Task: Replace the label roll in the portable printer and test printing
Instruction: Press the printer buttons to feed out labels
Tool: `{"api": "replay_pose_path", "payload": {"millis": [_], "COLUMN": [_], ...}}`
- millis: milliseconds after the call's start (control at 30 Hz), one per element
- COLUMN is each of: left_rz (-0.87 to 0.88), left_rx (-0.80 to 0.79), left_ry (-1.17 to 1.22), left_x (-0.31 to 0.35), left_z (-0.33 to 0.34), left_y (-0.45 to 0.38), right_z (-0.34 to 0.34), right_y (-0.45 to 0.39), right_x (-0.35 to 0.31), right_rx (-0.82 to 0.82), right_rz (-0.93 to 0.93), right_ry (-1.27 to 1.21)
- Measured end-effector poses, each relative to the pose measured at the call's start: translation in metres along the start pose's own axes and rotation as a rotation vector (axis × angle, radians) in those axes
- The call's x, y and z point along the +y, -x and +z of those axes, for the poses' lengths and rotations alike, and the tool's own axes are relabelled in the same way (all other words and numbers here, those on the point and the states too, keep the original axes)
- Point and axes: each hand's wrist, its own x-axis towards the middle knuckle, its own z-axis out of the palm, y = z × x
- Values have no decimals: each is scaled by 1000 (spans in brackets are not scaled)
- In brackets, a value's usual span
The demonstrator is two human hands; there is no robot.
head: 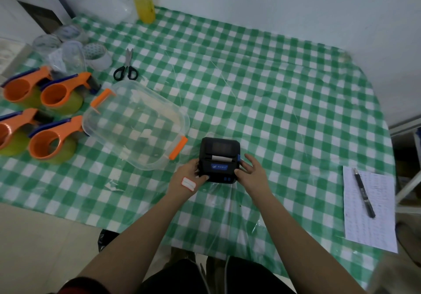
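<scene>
A person is gripping a black portable printer (pixel 218 160) with both hands as it is sitting on a table draped in a green-and-white checked cloth (pixel 273 93). The left hand (pixel 189 176) is closing around the printer's left side, thumb pressing along its near left corner, while the right hand (pixel 250 172) is cupping the right side with fingers half spread, the fingertips touching the casing by a small blue tab. A short strip of white label paper (pixel 219 157) is showing at the slot across the printer's top, just beyond a blue logo plate. A red-bordered white label sticker (pixel 188 183) is clinging to the back of the left hand.

Just left of the printer, a clear plastic lid with orange clips (pixel 136 125) is lying flat. Farther left of the printer, four orange tape dispensers (pixel 52 116) are standing in a cluster. Beyond the lid, black-handled scissors (pixel 126 68) are resting closed beside rolls of tape (pixel 96 54). Well to the right of the printer, a pen (pixel 364 192) is lying on a printed sheet of paper (pixel 373 225) near the table's edge.
</scene>
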Motion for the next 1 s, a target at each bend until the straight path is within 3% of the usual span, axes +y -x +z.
{"api": "replay_pose_path", "payload": {"millis": [1000], "left_rz": [13], "left_rx": [13], "left_ry": [-23], "left_x": [0], "left_z": [-1], "left_y": [-1], "right_z": [0], "right_y": [-1], "right_x": [3], "right_rx": [6], "right_rz": [-12], "right_ry": [12]}}
